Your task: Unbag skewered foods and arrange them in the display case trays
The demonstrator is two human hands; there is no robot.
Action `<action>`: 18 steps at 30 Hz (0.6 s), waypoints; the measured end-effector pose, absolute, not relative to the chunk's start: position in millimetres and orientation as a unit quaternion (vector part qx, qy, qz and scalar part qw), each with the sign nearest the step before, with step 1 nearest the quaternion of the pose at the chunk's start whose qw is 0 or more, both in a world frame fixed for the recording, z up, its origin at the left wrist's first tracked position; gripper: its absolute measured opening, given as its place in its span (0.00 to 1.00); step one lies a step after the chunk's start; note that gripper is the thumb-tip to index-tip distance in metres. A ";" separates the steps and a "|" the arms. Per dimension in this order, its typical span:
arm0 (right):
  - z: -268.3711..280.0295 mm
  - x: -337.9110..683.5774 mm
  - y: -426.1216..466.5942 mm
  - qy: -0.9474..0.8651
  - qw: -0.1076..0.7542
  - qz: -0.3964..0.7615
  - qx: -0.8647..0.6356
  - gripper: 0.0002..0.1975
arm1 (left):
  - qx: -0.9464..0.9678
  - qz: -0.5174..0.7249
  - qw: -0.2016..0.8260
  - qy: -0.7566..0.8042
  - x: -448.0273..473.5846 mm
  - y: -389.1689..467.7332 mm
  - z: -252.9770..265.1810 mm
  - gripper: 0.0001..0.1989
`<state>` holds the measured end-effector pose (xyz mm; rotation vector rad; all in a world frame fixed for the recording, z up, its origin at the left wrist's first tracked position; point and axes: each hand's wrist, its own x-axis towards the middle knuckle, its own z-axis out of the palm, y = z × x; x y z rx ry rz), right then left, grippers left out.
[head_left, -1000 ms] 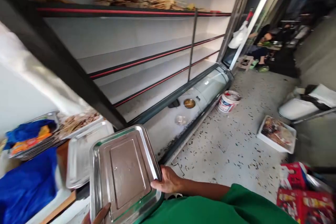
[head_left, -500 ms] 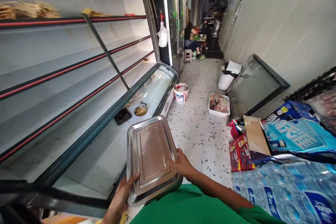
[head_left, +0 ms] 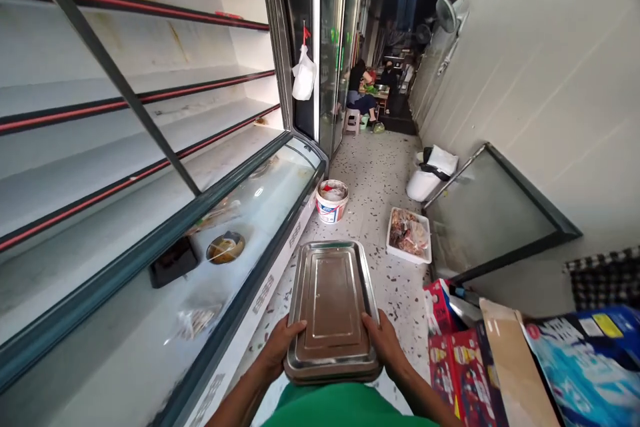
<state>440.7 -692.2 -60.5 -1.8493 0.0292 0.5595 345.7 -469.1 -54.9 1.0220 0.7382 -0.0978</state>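
A rectangular stainless steel tray [head_left: 335,297] is held level in front of my green shirt, its flat ridged face up. Below its near rim another metal edge shows, so there may be more than one tray; I cannot tell. My left hand [head_left: 283,347] grips the left side, thumb on top. On the opposite side my right hand [head_left: 385,343] grips the rim the same way, thumb on the upper face. The fingers of both hands are hidden underneath. To the left stands an open display fridge [head_left: 295,240] holding a metal bowl [head_left: 226,247] and a dark container [head_left: 174,261].
Ahead on the speckled floor stand a paint-type bucket [head_left: 332,201] and a white tub of packed food [head_left: 409,235]. A framed glass panel [head_left: 500,213] leans on the right wall near a bin [head_left: 431,173]. Boxes [head_left: 463,363] lie at right. A person [head_left: 361,90] sits far back.
The tray has swung from a slanted position near the fridge to straight in front of my body. My view has moved forward down the aisle, and both hands keep hold of the tray.
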 end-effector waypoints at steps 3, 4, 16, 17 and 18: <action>-67.3 522.3 -660.9 0.007 0.538 0.237 -0.809 0.22 | 0.468 -0.046 0.812 0.344 425.9 -437.9 -60.4 0.21; -68.0 548.1 -649.2 0.004 0.533 0.239 -0.812 0.22 | 0.469 -0.040 0.811 0.347 451.0 -426.4 -59.4 0.21; -109.8 797.6 -527.3 0.008 0.550 0.284 -0.786 0.18 | 0.563 -0.026 0.727 0.392 698.7 -308.5 -42.9 0.10; -120.1 820.5 -518.7 0.012 0.556 0.291 -0.779 0.17 | 0.569 -0.025 0.720 0.397 722.0 -301.2 -47.3 0.10; -130.9 844.6 -510.0 0.015 0.562 0.302 -0.770 0.17 | 0.573 -0.024 0.713 0.404 746.7 -294.1 -52.5 0.10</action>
